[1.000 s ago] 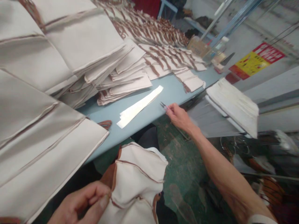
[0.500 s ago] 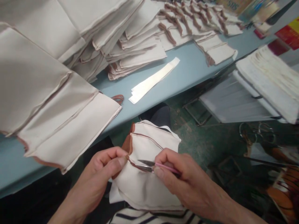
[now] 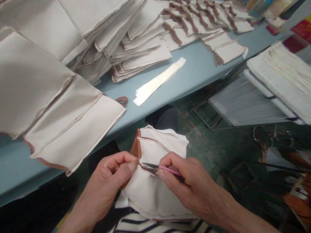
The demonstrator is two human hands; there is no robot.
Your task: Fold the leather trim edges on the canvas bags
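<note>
Stacked cream fabric panels (image 3: 41,81) with brown-edged seams lie at 10 o'clock on a pale blue counter (image 3: 194,61). At 7 o'clock the left hand (image 3: 109,184) pinches a cream fabric piece (image 3: 155,194) between thumb and fingers at its brown-edged seam, the piece sitting at 6 o'clock, while the nearly closed right hand (image 3: 191,184) at 5 o'clock grips pink-handled snips (image 3: 167,169), their slightly parted blades at that seam. A white strip (image 3: 157,81) lies on the counter at 12 o'clock, and a pile of white fabric (image 3: 279,77) rests on a rack (image 3: 243,106) at 2 o'clock.
</note>
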